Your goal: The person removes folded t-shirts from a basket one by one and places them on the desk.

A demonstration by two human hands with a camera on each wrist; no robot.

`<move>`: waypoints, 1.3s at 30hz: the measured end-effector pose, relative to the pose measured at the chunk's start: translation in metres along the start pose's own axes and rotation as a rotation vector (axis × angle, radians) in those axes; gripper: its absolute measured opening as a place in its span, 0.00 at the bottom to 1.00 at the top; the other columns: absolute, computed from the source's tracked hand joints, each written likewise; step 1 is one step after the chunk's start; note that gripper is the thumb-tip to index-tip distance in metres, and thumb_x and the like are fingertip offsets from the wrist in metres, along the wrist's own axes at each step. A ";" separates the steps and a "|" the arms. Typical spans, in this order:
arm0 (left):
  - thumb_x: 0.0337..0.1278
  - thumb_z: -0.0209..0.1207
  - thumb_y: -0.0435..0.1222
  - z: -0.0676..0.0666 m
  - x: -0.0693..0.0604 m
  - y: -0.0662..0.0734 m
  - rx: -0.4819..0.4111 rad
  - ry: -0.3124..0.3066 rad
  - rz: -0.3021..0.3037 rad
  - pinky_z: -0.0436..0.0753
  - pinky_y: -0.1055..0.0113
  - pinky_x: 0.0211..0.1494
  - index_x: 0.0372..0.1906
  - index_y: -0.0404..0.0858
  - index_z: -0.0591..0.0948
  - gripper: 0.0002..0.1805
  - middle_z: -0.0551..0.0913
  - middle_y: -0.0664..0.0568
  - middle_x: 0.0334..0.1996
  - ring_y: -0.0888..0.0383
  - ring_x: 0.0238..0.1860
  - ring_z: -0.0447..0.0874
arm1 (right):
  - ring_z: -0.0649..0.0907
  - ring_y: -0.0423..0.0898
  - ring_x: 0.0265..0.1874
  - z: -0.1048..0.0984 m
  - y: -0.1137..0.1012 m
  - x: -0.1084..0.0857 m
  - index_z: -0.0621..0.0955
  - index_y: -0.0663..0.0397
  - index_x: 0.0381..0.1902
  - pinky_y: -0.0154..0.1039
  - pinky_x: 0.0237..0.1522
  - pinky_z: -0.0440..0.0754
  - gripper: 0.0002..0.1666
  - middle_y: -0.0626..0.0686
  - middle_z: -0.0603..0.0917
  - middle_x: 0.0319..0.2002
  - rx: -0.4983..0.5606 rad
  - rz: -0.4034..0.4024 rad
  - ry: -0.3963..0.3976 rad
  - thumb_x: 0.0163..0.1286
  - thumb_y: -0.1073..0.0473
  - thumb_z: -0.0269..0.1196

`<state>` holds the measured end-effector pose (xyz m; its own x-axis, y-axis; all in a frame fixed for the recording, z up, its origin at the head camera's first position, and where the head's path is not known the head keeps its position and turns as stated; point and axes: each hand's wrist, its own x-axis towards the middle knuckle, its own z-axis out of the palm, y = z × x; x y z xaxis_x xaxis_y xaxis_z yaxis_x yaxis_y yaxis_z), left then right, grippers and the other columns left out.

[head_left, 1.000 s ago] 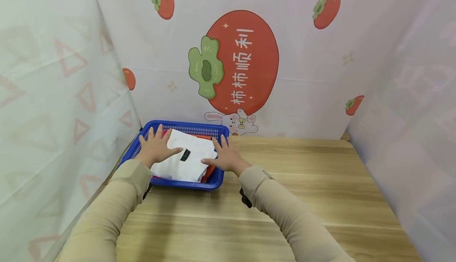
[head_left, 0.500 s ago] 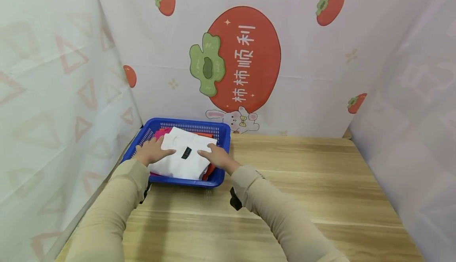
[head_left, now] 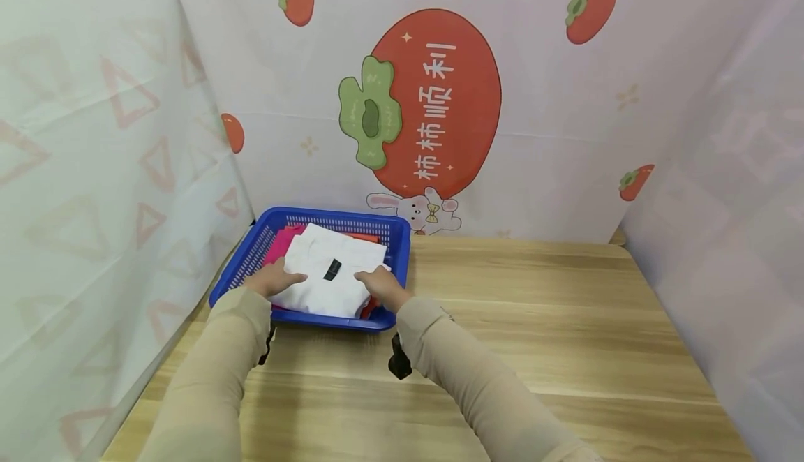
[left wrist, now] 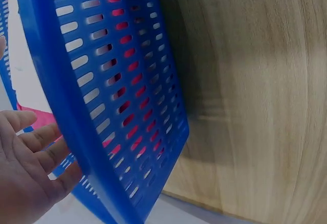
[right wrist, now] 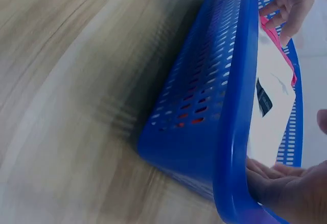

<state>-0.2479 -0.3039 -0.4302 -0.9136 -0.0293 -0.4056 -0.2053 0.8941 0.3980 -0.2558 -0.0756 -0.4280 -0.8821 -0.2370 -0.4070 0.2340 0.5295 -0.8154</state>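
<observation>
Two-sided placement likely balances support: left hand (head_left: 270, 280) and right hand (head_left: 384, 287), both wide, flank the folded white shirt (head_left: 342, 293) left and right in the blue basket (head_left: 331, 322).

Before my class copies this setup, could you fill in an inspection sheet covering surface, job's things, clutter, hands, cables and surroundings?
Surface: light-brown wood-grain tabletop, shadowed near the front.
Job's things: blue rectangular perforated plastic basket, back left; inside, a white folded fabric piece with a small black label lies over pink fabric and orange fabric.
Clutter: nothing seen.
Hands: left hand inside the basket by the white piece's left edge, fingers loose; right hand at its right edge, thumb apart from fingers.
Cables: nothing seen.
Surroundings: white fabric backdrop with red fruit prints.
</observation>
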 end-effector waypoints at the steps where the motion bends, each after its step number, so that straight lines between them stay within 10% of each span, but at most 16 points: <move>1: 0.54 0.46 0.53 0.001 0.001 -0.001 -0.018 -0.002 -0.008 0.48 0.43 0.57 0.61 0.20 0.41 0.47 0.44 0.26 0.60 0.32 0.59 0.43 | 0.67 0.52 0.52 0.001 0.000 0.001 0.55 0.69 0.61 0.46 0.44 0.72 0.38 0.61 0.62 0.58 0.044 0.028 0.013 0.62 0.49 0.51; 14: 0.52 0.48 0.47 0.015 0.018 -0.006 -0.032 0.153 -0.086 0.58 0.45 0.54 0.58 0.18 0.50 0.41 0.56 0.23 0.54 0.32 0.53 0.56 | 0.73 0.52 0.40 0.022 0.030 0.056 0.65 0.68 0.53 0.49 0.28 0.76 0.30 0.60 0.69 0.49 0.357 0.157 0.077 0.55 0.59 0.58; 23: 0.55 0.45 0.40 0.019 0.027 -0.020 -0.169 0.244 -0.047 0.60 0.48 0.54 0.54 0.17 0.59 0.31 0.62 0.25 0.52 0.34 0.52 0.60 | 0.75 0.55 0.39 0.020 0.017 0.022 0.59 0.71 0.57 0.50 0.35 0.76 0.30 0.63 0.69 0.44 0.466 0.177 0.077 0.59 0.65 0.54; 31: 0.55 0.45 0.37 0.021 0.029 -0.026 -0.306 0.314 -0.068 0.64 0.49 0.50 0.51 0.19 0.65 0.25 0.66 0.27 0.49 0.36 0.48 0.65 | 0.76 0.48 0.22 0.027 0.024 0.030 0.64 0.67 0.51 0.43 0.26 0.77 0.24 0.58 0.73 0.31 0.470 0.065 0.110 0.54 0.72 0.54; 39: 0.56 0.45 0.36 0.022 0.038 -0.027 -0.369 0.300 -0.108 0.63 0.49 0.52 0.54 0.19 0.61 0.26 0.63 0.27 0.52 0.37 0.51 0.63 | 0.79 0.48 0.28 0.023 0.021 0.033 0.69 0.63 0.50 0.43 0.29 0.78 0.22 0.56 0.77 0.35 0.547 0.034 0.066 0.55 0.72 0.55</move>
<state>-0.2696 -0.3197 -0.4743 -0.9300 -0.2888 -0.2273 -0.3655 0.6624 0.6539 -0.2702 -0.0908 -0.4683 -0.8901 -0.1662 -0.4243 0.4254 0.0309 -0.9045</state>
